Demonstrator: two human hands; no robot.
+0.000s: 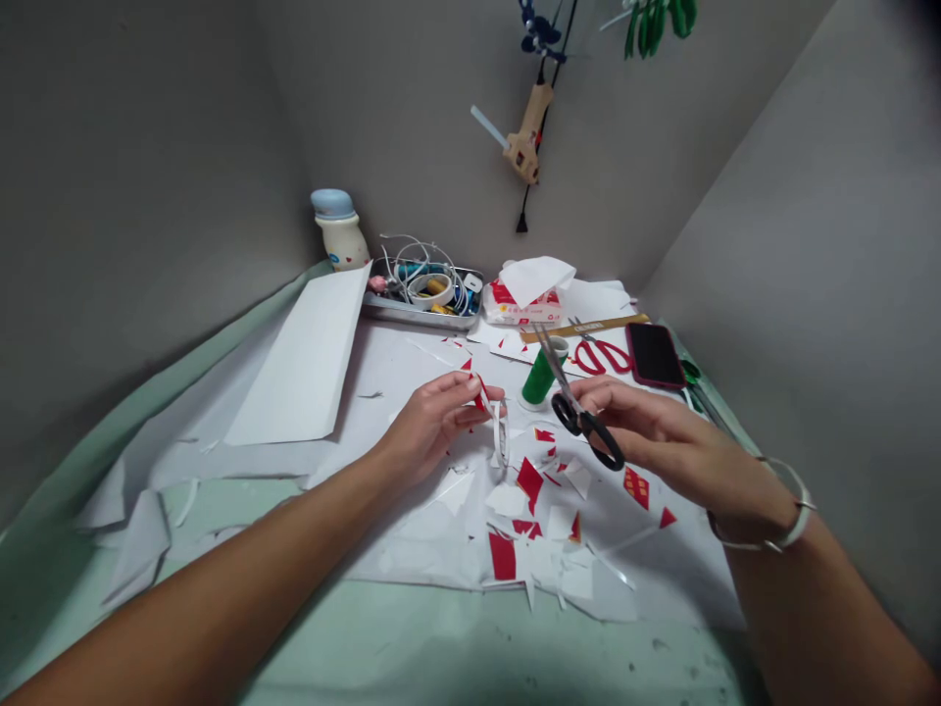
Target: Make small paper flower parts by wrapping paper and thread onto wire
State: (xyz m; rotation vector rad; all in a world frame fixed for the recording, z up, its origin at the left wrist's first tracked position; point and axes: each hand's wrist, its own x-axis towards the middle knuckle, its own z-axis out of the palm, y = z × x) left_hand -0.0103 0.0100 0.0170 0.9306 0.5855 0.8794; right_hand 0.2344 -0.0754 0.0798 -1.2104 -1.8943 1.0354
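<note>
My left hand (445,417) pinches a narrow red-and-white paper strip (481,394) between thumb and fingers. A white curled end (500,441) hangs below it, seemingly part of the same strip. In my right hand (654,417) are black-handled scissors (584,422), their blades pointing up and away. The blades look parted only slightly. Behind the blades a green spool (540,378) stands tilted on the paper. Red and white paper scraps (529,480) lie scattered below and between both hands.
White paper sheets (412,569) cover the pale green table (412,647). At the back are a metal tray (419,316) of cords and tape, a tissue pack (521,306), a ruler (618,324), red scissors (603,358) and a phone (654,355). A glue gun (529,137) hangs on the wall.
</note>
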